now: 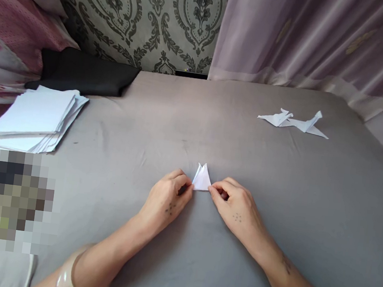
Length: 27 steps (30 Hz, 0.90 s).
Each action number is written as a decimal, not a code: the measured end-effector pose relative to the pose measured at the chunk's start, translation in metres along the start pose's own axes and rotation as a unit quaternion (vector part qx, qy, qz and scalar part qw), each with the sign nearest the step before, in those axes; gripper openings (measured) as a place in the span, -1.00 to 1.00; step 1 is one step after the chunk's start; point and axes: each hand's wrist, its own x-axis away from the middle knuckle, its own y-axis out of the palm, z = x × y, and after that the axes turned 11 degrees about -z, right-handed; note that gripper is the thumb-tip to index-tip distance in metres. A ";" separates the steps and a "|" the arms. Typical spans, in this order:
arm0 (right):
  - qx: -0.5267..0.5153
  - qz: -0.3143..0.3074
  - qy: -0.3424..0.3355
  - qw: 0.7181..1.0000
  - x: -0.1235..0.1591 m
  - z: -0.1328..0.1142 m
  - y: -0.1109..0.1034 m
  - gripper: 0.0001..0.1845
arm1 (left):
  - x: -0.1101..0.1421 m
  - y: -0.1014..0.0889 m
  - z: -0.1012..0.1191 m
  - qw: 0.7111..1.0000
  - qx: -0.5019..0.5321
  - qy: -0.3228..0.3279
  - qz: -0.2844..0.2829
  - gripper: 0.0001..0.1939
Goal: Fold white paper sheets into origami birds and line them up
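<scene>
A small piece of folded white paper (202, 180) stands out in the middle of the head view, with two narrow points at its top and a wide straight lower edge. My left hand (170, 197) pinches its lower left corner between thumb and fingertips. At the lower right corner, my right hand (235, 202) pinches it the same way. Both hands are close to the grey cloth surface. The inner fingers of each hand are partly hidden.
White folded-paper figures (293, 122) lie at the far right of the grey cloth (167, 117). A stack of white paper sheets (34, 112) sits at the left, in front of a black folded item (85, 72). Purple curtains (295, 40) hang behind. A patch at lower left is pixelated.
</scene>
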 end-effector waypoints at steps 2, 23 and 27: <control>0.000 -0.002 0.004 1.000 0.000 0.000 0.000 -0.80 | 0.000 0.002 0.000 1.000 -0.003 0.001 0.004 -0.82; 0.102 0.041 -0.152 0.982 0.007 -0.004 0.011 -0.79 | 0.005 0.014 -0.002 0.982 -0.157 0.104 0.022 -0.77; 0.249 0.028 -0.162 0.954 0.019 -0.014 0.014 -0.73 | 0.011 0.019 0.009 0.945 -0.302 0.121 -0.008 -0.77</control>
